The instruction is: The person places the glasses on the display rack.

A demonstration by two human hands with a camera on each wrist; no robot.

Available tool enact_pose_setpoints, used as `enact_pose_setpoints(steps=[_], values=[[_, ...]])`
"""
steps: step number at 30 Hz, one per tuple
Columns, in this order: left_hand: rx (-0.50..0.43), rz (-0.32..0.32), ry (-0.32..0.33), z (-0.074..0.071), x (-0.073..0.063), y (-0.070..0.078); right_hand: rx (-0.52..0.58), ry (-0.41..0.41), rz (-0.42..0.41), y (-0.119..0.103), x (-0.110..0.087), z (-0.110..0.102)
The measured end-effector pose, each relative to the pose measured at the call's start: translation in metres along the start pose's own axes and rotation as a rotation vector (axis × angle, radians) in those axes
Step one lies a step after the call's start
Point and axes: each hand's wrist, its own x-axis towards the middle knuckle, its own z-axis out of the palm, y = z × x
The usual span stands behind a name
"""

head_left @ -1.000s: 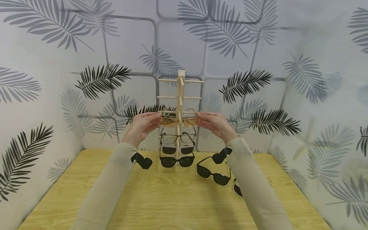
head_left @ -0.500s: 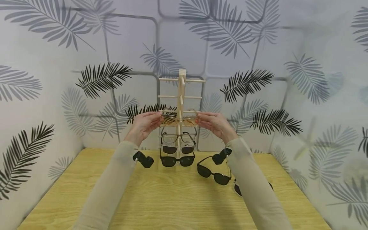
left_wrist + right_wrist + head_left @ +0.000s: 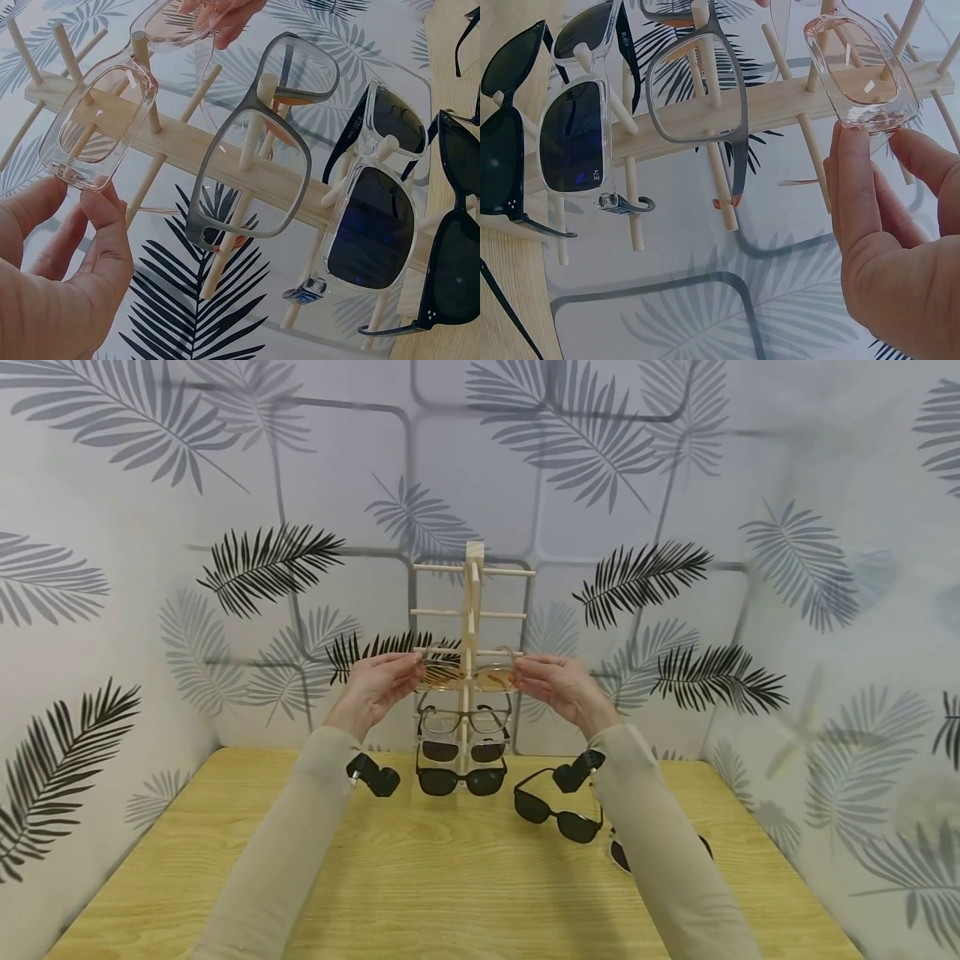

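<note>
My left hand and right hand pinch opposite outer ends of clear, pinkish-framed glasses between thumb and fingertips. The glasses lie across the middle of a wooden peg stand, bridge in front of its post. In the left wrist view a peg overlaps the bridge of the clear glasses. Directly below hang grey-framed glasses, then clear-framed sunglasses with dark lenses. Black sunglasses occupy the lowest place.
Another pair of black sunglasses lies on the wooden table, right of the stand. White-framed sunglasses are partly hidden behind my right forearm. Bare upper pegs stick out above my hands. A leaf-patterned wall stands close behind.
</note>
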Motion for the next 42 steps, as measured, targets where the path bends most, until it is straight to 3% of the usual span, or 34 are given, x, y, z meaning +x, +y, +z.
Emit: enact_pose_setpoints(steps=[10, 18, 26, 33, 42], values=[[0.028, 0.025, 0.019, -0.001, -0.003, -0.001, -0.059, 0.002, -0.005, -0.001, 0.000, -0.003], [0.130, 0.079, 0.065, -0.007, -0.009, -0.004, -0.138, -0.026, 0.003, 0.002, -0.005, -0.011], [0.131, 0.149, 0.087, -0.007, -0.019, -0.011, -0.159, -0.072, -0.011, 0.008, -0.014, -0.025], [0.092, 0.219, 0.069, -0.008, -0.029, -0.024, -0.197, -0.075, 0.020, 0.018, -0.025, -0.034], [0.090, 0.252, 0.010, -0.001, -0.040, -0.050, -0.220, -0.070, 0.050, 0.036, -0.036, -0.051]])
